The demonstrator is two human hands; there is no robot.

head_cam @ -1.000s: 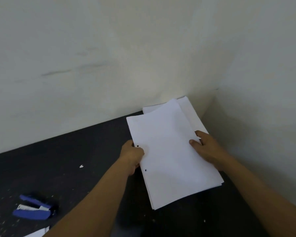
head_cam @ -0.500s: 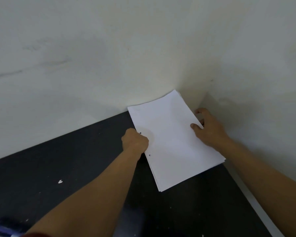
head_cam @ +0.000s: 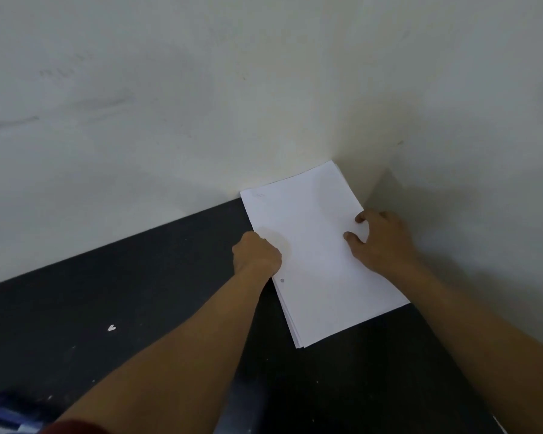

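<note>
Left hand (head_cam: 257, 255) seemingly pinches flat white paper stack (head_cam: 311, 214); right hand (head_cam: 380, 242) grips opposite edge, fingers bent.

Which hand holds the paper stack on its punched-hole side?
The left hand, gripping the paper stack by the edge with the punched hole; the right hand holds the opposite, wall-side edge.

White paper stack (head_cam: 320, 245) flat in table corner

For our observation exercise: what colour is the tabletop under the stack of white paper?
Black with small pale flecks; the flat tabletop shows best in head view.
</note>
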